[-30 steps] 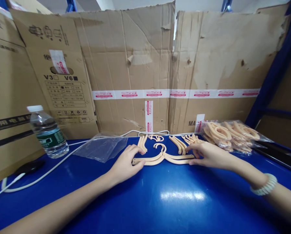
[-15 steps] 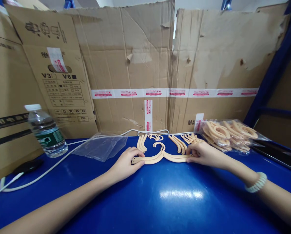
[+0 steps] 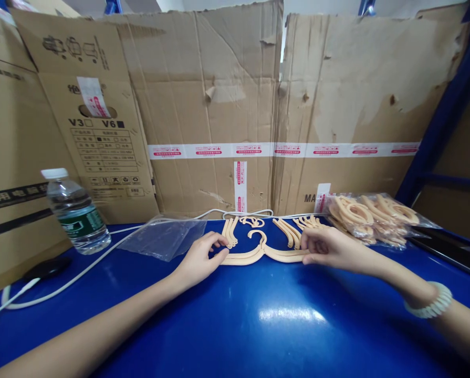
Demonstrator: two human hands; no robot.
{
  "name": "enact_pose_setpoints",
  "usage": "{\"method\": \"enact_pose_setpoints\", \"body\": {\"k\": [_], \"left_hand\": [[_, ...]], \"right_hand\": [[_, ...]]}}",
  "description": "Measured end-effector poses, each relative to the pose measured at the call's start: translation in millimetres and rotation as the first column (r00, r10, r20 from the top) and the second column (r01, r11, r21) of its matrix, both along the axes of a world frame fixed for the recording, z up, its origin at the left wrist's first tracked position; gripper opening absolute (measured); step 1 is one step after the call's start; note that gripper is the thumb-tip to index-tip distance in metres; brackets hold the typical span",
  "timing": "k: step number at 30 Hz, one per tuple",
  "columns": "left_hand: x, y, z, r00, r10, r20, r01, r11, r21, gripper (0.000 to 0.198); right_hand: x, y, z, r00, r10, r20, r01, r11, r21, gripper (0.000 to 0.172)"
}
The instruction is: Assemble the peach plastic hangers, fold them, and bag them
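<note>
A beige folding hanger (image 3: 244, 258) lies spread on the blue table, its hook (image 3: 258, 234) toward the back. At its left end is my left hand (image 3: 203, 258), thumb and fingers apart, the thumb in front of the arm's tip. My right hand (image 3: 329, 251) has its fingers curled and its thumb against the right arm (image 3: 284, 255) of the hanger, hiding the very end. Just behind lie loose beige hanger arms, one group on the left (image 3: 229, 232) and another on the right (image 3: 286, 233), with loose hooks (image 3: 252, 222) between them.
Bagged beige parts (image 3: 371, 218) are piled at the back right, beside a dark flat object (image 3: 451, 254). A clear plastic bag (image 3: 162, 237), a water bottle (image 3: 77, 212) and a white cable (image 3: 83, 273) lie or stand left. Cardboard (image 3: 215, 105) walls the back.
My left thumb and fingers have parted and drawn back slightly from the hanger's left end. My right hand stays at the right end, its wrist shifted a little. The hanger lies in place.
</note>
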State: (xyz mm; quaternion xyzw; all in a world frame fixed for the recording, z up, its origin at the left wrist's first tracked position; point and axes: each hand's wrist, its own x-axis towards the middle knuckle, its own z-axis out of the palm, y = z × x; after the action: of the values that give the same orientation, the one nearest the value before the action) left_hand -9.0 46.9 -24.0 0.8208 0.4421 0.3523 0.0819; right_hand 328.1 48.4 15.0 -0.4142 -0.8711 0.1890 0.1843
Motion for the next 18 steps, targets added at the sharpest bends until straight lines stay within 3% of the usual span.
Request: {"method": "enact_pose_setpoints", "body": {"k": [3, 6, 18], "left_hand": [[-5, 5, -0.5, 0.999, -0.024, -0.021, 0.025, 0.999, 0.030, 0.015], [-10, 9, -2.0, 0.997, -0.058, -0.048, 0.061, 0.996, 0.059, 0.022], [-15, 19, -14.5, 0.992, -0.075, -0.102, 0.083, 0.994, 0.071, 0.047]], "right_hand": [[-12, -12, -1.3, 0.991, 0.134, -0.025, -0.136, 0.969, -0.208, 0.022], [-23, -21, -6.4, 0.982, 0.185, -0.040, -0.188, 0.932, -0.310, 0.015], [-31, -29, -14.9, 0.977, 0.213, 0.003, -0.205, 0.946, -0.249, 0.009]]}}
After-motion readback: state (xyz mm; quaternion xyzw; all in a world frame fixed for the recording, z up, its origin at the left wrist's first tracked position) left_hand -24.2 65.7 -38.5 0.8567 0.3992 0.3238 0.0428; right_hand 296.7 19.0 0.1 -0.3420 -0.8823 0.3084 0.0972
